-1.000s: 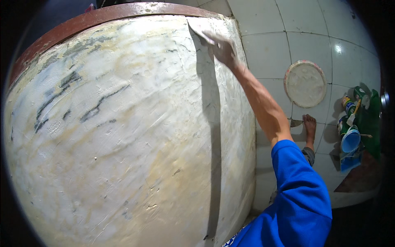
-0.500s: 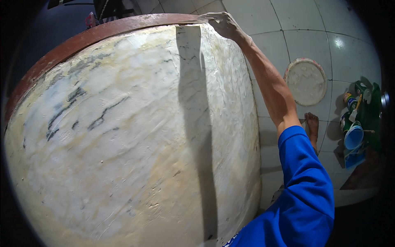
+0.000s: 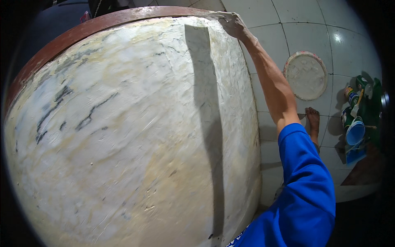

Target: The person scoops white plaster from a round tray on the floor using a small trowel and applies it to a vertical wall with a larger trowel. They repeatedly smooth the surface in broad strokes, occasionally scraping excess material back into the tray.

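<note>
My right hand [image 3: 231, 25] reaches to the top right of a large, white marble-patterned surface [image 3: 119, 136], at its border with a reddish-brown strip [image 3: 135, 13]. My fingers are closed on a thin, flat scraper [image 3: 211, 16], coated in pale material and held nearly level along that border; its contact with the surface is hard to make out. The surface has grey veins, yellowish patches and rough marks, and my arm's long shadow falls across it. My left hand is not in view.
On the tiled floor [image 3: 304, 37] at the right are a round, whitish crusted lid or tray [image 3: 305, 75], cans [image 3: 351, 94], a light blue container [image 3: 354, 132] and a green object behind them. My bare foot [image 3: 312, 123] stands nearby. Dark, indistinct objects lie beyond the reddish strip.
My right hand has moved from the white surface up to the reddish border, the scraper turning from slanted to nearly level, then shifted slightly right. The view has shifted a little.
</note>
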### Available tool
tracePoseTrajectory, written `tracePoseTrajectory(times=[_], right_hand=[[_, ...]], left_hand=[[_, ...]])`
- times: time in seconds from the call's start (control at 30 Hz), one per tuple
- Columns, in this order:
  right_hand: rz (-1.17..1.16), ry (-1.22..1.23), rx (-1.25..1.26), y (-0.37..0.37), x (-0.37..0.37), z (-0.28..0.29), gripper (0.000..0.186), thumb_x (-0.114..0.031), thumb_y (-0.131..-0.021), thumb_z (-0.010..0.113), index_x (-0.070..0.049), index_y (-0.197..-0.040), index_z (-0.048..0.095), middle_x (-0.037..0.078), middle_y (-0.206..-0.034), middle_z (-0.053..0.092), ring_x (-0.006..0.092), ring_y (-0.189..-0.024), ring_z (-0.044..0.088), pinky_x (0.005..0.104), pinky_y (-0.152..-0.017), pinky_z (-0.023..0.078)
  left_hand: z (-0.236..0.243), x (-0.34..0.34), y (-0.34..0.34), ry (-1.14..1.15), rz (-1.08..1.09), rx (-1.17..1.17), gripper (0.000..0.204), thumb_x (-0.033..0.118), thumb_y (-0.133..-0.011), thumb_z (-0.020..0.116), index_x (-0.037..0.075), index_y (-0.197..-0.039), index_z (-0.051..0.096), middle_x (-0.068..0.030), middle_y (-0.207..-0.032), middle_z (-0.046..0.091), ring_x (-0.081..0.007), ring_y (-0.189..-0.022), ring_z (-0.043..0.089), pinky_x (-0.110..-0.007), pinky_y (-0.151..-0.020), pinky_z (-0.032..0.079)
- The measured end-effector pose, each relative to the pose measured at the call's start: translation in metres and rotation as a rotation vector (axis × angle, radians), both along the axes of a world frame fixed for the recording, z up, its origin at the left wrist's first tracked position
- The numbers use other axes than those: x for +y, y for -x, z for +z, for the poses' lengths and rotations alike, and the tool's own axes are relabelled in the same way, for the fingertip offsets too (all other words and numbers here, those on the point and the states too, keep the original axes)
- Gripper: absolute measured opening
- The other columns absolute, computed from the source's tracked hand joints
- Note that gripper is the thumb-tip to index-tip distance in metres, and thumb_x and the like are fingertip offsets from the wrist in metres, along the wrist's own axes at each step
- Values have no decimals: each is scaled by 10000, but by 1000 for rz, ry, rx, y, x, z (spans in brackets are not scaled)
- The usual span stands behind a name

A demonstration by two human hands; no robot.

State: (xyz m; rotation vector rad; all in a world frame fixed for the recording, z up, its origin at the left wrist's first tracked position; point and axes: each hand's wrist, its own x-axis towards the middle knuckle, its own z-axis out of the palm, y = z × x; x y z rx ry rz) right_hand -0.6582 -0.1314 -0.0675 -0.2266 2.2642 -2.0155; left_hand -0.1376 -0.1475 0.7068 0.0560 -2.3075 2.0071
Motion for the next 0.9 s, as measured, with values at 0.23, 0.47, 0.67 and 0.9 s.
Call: tracePoseTrajectory(times=[0.23,0.47,0.67,0.9], right_hand=[[162,107,101,-116,3,38,525,54,-871,503,-215,-1278,694,176,-1209,688,344,-1122,671,370,-953,536],[-165,142,120,-50,-16,17,489,108,-862,520,-101,-1274,680,169,-1199,700,293,-1092,703,343,-911,558],[106,73,168,-157,-3,36,562,54,-857,503,-200,-1338,645,155,-1271,671,341,-1081,692,367,-936,552],[-18,-145,397,-41,7,-54,331,14,-914,511,-18,-1184,700,168,-1148,703,356,-1003,690,427,-854,566]], left_hand=[[1,7,-11,26,29,21,281,195,-958,602,11,-1167,565,-153,-1074,662,-307,-1000,659,-558,-992,497],[3,-6,-7,36,-15,16,257,171,-957,607,1,-1148,580,-164,-1057,664,-317,-989,664,-547,-984,512],[5,0,-9,66,21,36,242,156,-956,611,-5,-1135,590,-171,-1045,664,-324,-982,667,-539,-979,521],[15,4,-9,109,13,31,219,133,-954,616,-15,-1116,604,-181,-1029,666,-333,-972,672,-528,-972,535]])
